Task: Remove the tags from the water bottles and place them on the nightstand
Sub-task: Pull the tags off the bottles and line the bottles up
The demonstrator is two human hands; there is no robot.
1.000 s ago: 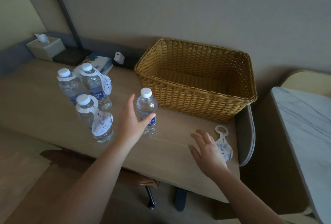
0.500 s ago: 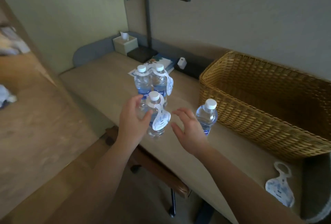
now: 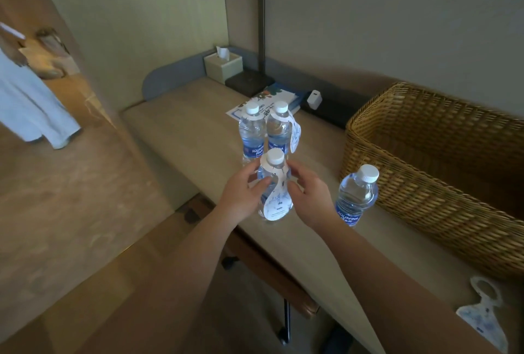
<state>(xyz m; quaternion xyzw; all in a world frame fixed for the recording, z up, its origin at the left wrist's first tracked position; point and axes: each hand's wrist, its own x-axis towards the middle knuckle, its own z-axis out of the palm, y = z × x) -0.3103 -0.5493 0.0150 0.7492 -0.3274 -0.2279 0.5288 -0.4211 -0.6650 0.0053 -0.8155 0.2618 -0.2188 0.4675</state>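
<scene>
Several clear water bottles with white caps stand on a beige table (image 3: 181, 127). My left hand (image 3: 241, 195) grips the nearest bottle (image 3: 273, 172) from the left. My right hand (image 3: 307, 197) touches the white paper tag (image 3: 276, 202) that hangs from this bottle's neck, fingers on its right edge. Behind stand two more bottles: one (image 3: 251, 135) with a collar tag and one (image 3: 279, 132) whose tag (image 3: 295, 137) hangs to its right. An untagged bottle (image 3: 356, 196) stands to the right. A removed tag (image 3: 486, 314) lies flat at the table's near right.
A large wicker basket (image 3: 397, 183) fills the table's right side. At the back are a tissue box (image 3: 223, 67), a dark desk lamp (image 3: 262, 42), a book (image 3: 279, 97) and a white charger (image 3: 314, 100). A person in white stands at far left (image 3: 31, 104).
My view swung left. My left hand moved from the untagged bottle to the nearest tagged one. My right hand left the loose tag at the right and came onto this bottle's tag.
</scene>
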